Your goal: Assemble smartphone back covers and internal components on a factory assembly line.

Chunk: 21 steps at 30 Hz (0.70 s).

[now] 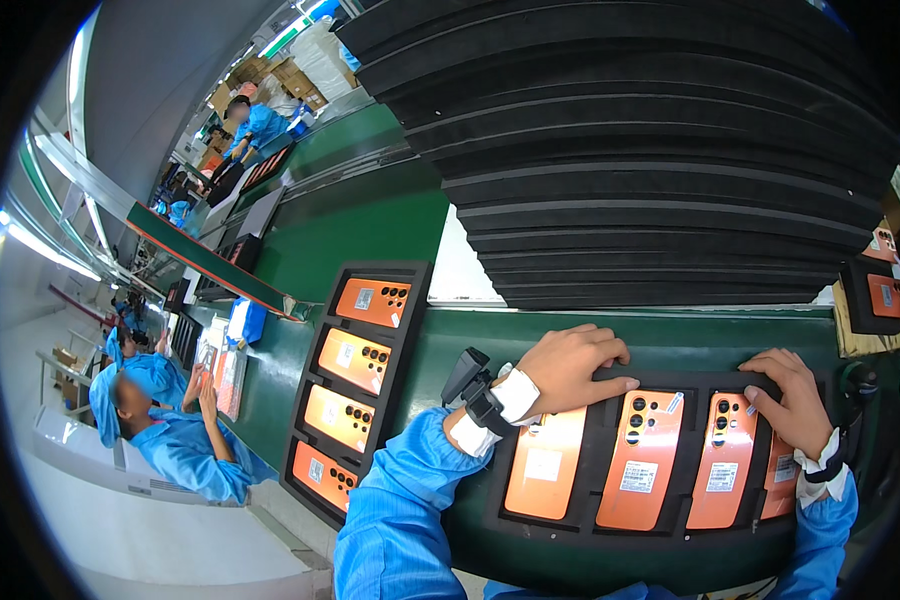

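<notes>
A black foam tray (587,490) lies before me on the green bench, with several orange phones set back-up in its slots. Over its far left part is my left hand (575,370), fingers loosely bent and thumb apart, above the leftmost phone (545,465). The thumb reaches toward the top of a second phone (642,480). My right hand (792,395) rests at the far right edge, fingers spread, its thumb by the upper corner of a third phone (720,470). It partly hides the rightmost phone (778,480). Neither hand grips anything visible.
Another black tray (305,395) of orange phones stands to the left. A tall stack of black trays (650,160) rises beyond my hands. At the far right lies a smaller phone stack (875,295). Co-workers in blue (195,440) sit along the left; a blue bin (247,322) is near them.
</notes>
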Each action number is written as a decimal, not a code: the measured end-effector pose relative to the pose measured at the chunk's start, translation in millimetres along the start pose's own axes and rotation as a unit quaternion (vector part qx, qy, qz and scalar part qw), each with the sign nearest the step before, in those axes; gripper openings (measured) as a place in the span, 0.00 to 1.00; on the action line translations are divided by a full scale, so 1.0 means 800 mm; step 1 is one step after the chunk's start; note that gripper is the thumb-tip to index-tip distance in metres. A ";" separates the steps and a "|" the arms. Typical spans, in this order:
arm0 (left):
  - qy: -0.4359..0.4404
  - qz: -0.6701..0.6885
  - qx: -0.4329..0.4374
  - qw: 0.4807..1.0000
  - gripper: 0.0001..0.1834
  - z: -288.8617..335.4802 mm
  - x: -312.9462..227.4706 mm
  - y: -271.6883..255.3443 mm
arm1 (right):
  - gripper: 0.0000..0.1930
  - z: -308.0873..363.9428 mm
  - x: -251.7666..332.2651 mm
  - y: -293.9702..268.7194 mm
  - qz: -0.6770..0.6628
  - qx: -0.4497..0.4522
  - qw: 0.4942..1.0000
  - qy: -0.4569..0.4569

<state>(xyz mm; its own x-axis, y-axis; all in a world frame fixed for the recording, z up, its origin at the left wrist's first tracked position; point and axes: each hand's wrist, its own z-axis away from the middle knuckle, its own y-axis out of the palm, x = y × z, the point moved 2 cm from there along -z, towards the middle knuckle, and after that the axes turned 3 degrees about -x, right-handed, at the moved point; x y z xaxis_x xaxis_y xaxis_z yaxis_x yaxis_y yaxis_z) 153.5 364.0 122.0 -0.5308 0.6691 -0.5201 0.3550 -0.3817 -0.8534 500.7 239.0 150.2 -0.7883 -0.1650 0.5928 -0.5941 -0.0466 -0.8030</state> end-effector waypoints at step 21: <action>0.001 0.000 -0.002 1.000 0.26 0.000 -0.001 -0.002 | 0.17 0.000 0.000 0.000 0.005 -0.006 1.000 -0.006</action>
<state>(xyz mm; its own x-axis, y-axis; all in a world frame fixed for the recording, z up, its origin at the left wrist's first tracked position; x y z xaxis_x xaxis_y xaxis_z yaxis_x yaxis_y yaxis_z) 153.3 363.6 123.8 -0.5287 0.6705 -0.5205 0.3587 -0.3792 -0.8529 500.7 239.1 149.8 -0.7922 -0.1769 0.5840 -0.5882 -0.0337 -0.8081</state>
